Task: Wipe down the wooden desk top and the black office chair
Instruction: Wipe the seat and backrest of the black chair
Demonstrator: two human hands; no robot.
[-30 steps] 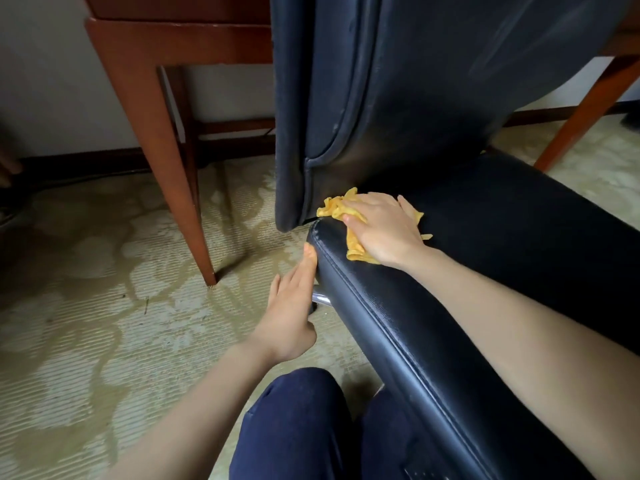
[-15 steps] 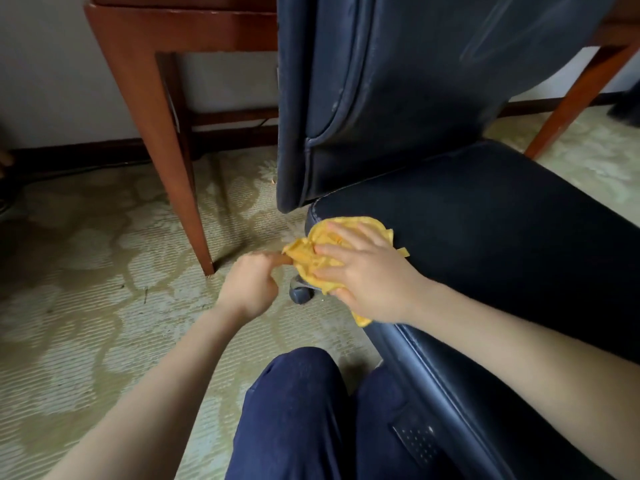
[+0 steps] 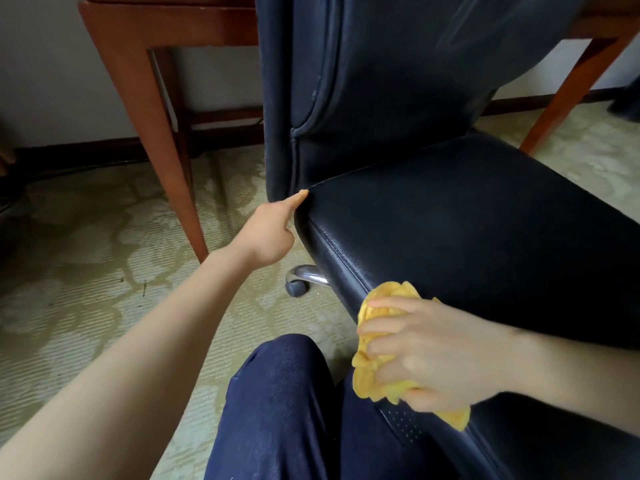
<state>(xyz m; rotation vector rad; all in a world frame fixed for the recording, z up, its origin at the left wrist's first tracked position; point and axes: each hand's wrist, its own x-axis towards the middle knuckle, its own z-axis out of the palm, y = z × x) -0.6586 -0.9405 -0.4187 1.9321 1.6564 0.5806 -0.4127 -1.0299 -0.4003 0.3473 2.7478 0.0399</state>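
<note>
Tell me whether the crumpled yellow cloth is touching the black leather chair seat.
Touching. The head view shows the right hand pressing the crumpled yellow cloth against the black leather chair seat's front edge, no gap visible.

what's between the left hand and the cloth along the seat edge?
Only bare black seat edge in the head view. Left hand touches the back corner; right hand presses the yellow cloth nearer the front.

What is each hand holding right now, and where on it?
The right hand grips the bunched yellow cloth around its middle. The left hand holds nothing, one finger touching the chair seat corner.
</note>
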